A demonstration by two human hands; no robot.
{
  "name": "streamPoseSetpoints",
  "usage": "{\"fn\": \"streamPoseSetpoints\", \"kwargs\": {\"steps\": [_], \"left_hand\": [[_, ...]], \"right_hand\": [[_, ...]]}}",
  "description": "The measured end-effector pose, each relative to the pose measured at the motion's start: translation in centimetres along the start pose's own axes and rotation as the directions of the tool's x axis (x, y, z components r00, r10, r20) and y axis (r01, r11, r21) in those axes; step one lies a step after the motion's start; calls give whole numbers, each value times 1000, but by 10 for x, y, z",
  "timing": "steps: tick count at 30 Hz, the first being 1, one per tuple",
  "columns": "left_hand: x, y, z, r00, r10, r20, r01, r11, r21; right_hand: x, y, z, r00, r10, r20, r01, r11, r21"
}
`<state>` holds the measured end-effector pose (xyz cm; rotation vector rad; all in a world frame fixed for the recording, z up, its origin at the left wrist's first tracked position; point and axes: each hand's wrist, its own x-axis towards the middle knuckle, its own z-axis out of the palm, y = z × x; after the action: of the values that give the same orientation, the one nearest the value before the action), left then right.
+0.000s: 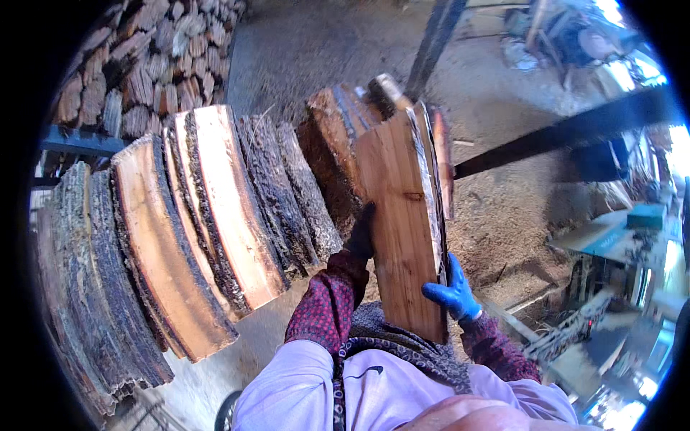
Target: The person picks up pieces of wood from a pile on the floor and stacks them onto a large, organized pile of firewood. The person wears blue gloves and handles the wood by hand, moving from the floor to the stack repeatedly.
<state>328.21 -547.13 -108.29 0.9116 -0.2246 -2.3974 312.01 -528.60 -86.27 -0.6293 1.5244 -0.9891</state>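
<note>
A thick wooden slab (399,223) stands tilted in front of my body, its smooth sawn face toward me and a rough pale edge along its right side. My left hand (363,231), in a dark glove, presses on the slab's left edge; its fingertips are partly hidden. My right hand (456,289), in a blue glove, grips the right edge low down, with the thumb on the sawn face. Just beyond the slab lie a bark-edged wood piece (341,108) and a short round log end (389,92).
To the left, several bark-covered slabs (198,215) lean side by side in a row. Split firewood (169,61) is stacked at the far left. Dark beams (568,133) cross at the right, above a sawdust-strewn floor (496,223). A machine with a teal top (611,233) stands at the right.
</note>
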Motion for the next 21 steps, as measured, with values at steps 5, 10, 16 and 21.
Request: {"fn": "streamPoseSetpoints", "kwargs": {"steps": [5,10,16,21], "left_hand": [[-47,12,86,875,-61,480,81,997,-21],[-176,22,195,818,-172,548,5,956,293],[-296,-15,256,751,-205,628,-406,606,684],[-349,-110,329,647,-462,606,-223,645,731]], "right_hand": [[-108,-52,7,928,-373,-14,371,919,134],[-101,5,-10,945,-257,-204,327,789,521],[-182,77,-15,938,-185,-294,344,624,702],[-307,147,-101,560,-437,-704,582,812,-41]]}}
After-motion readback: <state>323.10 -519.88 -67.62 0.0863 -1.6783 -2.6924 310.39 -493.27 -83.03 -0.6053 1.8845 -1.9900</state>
